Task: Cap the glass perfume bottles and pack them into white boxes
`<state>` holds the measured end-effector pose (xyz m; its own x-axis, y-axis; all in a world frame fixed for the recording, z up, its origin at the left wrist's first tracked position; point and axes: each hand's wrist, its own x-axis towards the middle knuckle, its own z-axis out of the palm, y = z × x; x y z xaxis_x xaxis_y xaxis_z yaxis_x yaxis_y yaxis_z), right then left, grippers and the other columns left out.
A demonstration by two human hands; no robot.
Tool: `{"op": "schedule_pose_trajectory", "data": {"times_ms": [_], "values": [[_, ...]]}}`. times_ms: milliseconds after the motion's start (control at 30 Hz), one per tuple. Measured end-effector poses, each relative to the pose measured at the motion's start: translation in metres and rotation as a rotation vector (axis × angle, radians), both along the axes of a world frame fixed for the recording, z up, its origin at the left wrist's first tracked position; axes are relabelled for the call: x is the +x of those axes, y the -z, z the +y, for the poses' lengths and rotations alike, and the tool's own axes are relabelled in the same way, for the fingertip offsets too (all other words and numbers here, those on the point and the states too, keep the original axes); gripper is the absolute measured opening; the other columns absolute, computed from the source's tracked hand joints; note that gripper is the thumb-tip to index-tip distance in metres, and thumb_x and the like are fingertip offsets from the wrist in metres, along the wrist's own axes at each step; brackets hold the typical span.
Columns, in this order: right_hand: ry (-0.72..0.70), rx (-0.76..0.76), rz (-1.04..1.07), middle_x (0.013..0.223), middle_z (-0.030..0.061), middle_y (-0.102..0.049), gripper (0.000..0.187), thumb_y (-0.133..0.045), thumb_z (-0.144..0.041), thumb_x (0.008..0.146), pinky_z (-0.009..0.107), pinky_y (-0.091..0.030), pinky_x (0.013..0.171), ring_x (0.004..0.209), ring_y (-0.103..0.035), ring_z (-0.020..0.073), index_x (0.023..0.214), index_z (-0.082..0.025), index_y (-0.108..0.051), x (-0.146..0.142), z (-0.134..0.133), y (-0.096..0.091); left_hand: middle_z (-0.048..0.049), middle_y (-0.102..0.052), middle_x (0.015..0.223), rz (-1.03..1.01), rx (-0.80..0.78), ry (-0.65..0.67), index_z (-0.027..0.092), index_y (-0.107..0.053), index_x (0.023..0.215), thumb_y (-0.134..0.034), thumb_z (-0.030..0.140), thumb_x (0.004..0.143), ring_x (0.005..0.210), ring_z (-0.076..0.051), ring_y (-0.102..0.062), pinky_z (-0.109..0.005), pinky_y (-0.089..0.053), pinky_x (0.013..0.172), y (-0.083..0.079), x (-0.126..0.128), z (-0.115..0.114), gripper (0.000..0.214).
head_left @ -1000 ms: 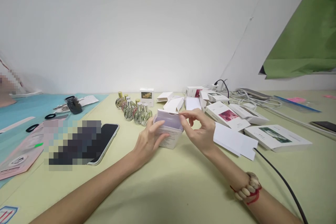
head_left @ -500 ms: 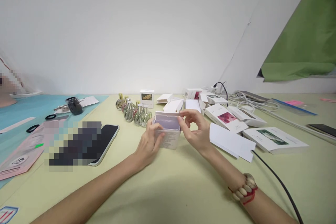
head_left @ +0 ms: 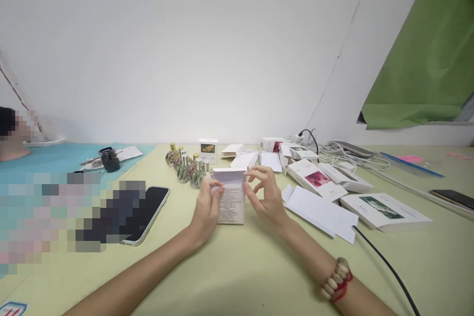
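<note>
A small white carton [head_left: 231, 201] with fine print on its near face stands upright on the pale green table [head_left: 237, 276], its top flap folded down. My left hand [head_left: 207, 207] grips its left side with the thumb on the top edge. My right hand [head_left: 263, 196] holds its right side, fingertips pinching the upper right corner. Just behind the carton stands a cluster of several small glass perfume bottles [head_left: 187, 168] with gold and silver caps.
A phone [head_left: 144, 212] lies screen-up to the left. Flat and folded white cartons [head_left: 314, 177], some with pictures, spread to the right, with white cables [head_left: 351, 155] and a black cord [head_left: 385, 266]. A small printed box [head_left: 208, 150] stands at the back. A green sheet [head_left: 425, 74] hangs at upper right.
The carton's open flap has been folded shut and the carton turned upright, print facing me. Both hands moved slightly left and down with it.
</note>
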<state>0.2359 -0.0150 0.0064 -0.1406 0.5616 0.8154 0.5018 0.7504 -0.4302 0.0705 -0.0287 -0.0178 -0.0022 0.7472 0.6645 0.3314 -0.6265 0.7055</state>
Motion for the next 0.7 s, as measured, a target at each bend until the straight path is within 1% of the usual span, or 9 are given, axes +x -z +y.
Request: {"op": "schedule_pose_trajectory", "data": {"times_ms": [33,100,167,200,267,367,467,600,700], "values": [[-0.007,-0.010,-0.058,0.116,0.0059,-0.040,0.028,-0.051,-0.029,0.080,0.021,-0.050,0.060,0.096,-0.050,0.0142,0.108,-0.027,-0.049,-0.001,-0.001,0.001,-0.0036,-0.049,0.091,-0.026,0.005,-0.028,0.020,-0.042,0.097,-0.035,0.027,0.089,0.084,-0.014,-0.049,-0.026,-0.039,0.074,-0.001,-0.001,0.000,0.012],[-0.017,-0.106,-0.105,0.128,0.0049,-0.028,0.032,-0.049,-0.033,0.081,0.023,-0.052,0.066,0.108,-0.045,0.0174,0.112,-0.030,-0.048,-0.006,-0.004,0.004,-0.0045,-0.048,0.096,-0.048,0.037,-0.066,0.021,-0.042,0.100,-0.035,0.027,0.089,0.089,-0.014,-0.048,-0.026,-0.038,0.077,-0.002,-0.002,0.000,0.015],[-0.055,-0.250,-0.104,0.133,0.0041,-0.022,0.033,-0.043,-0.035,0.084,0.024,-0.052,0.065,0.103,-0.050,0.0161,0.117,-0.032,-0.044,-0.011,-0.007,0.006,-0.0049,-0.047,0.099,-0.040,0.070,-0.072,0.021,-0.044,0.100,-0.034,0.026,0.089,0.093,-0.014,-0.047,-0.027,-0.037,0.081,-0.001,-0.002,0.002,0.016],[-0.087,-0.314,-0.099,0.133,0.0039,-0.023,0.033,-0.040,-0.036,0.086,0.024,-0.052,0.064,0.096,-0.053,0.0140,0.119,-0.033,-0.042,-0.013,-0.008,0.008,-0.0048,-0.047,0.099,-0.034,0.080,-0.066,0.021,-0.045,0.099,-0.034,0.026,0.089,0.093,-0.014,-0.047,-0.027,-0.037,0.082,0.000,-0.003,0.002,0.016],[-0.167,-0.410,-0.067,0.129,0.0040,-0.030,0.032,-0.037,-0.037,0.087,0.022,-0.051,0.059,0.082,-0.057,0.0099,0.118,-0.033,-0.040,-0.016,-0.009,0.010,-0.0047,-0.047,0.098,-0.032,0.079,-0.054,0.021,-0.046,0.098,-0.034,0.026,0.090,0.093,-0.014,-0.047,-0.027,-0.037,0.081,0.001,-0.003,0.004,0.016],[-0.266,-0.518,0.045,0.120,0.0051,-0.040,0.032,-0.041,-0.040,0.085,0.020,-0.047,0.049,0.069,-0.056,0.0078,0.116,-0.030,-0.037,-0.017,-0.009,0.011,-0.0045,-0.048,0.096,-0.057,0.045,-0.057,0.020,-0.045,0.098,-0.033,0.028,0.090,0.089,-0.014,-0.048,-0.026,-0.038,0.077,0.002,-0.004,0.005,0.017],[-0.308,-0.598,0.124,0.110,0.0059,-0.046,0.035,-0.044,-0.043,0.082,0.019,-0.045,0.042,0.065,-0.054,0.0083,0.112,-0.026,-0.036,-0.017,-0.010,0.009,-0.0042,-0.049,0.093,-0.076,0.008,-0.061,0.020,-0.044,0.097,-0.034,0.030,0.089,0.085,-0.014,-0.049,-0.025,-0.039,0.072,0.001,-0.004,0.004,0.017],[-0.310,-0.660,0.169,0.097,0.0045,-0.050,0.037,-0.047,-0.045,0.080,0.019,-0.046,0.041,0.066,-0.054,0.0102,0.109,-0.025,-0.038,-0.018,-0.012,0.006,-0.0024,-0.049,0.086,-0.115,-0.050,-0.037,0.019,-0.044,0.095,-0.035,0.032,0.089,0.077,-0.012,-0.049,-0.023,-0.039,0.066,-0.001,-0.004,0.001,0.016],[-0.305,-0.683,0.184,0.096,0.0042,-0.050,0.037,-0.049,-0.046,0.079,0.020,-0.047,0.040,0.065,-0.054,0.0107,0.107,-0.025,-0.039,-0.018,-0.013,0.004,-0.0013,-0.048,0.083,-0.147,-0.094,-0.012,0.020,-0.042,0.092,-0.035,0.033,0.089,0.073,-0.012,-0.049,-0.023,-0.039,0.064,-0.001,-0.003,0.000,0.016]]}}
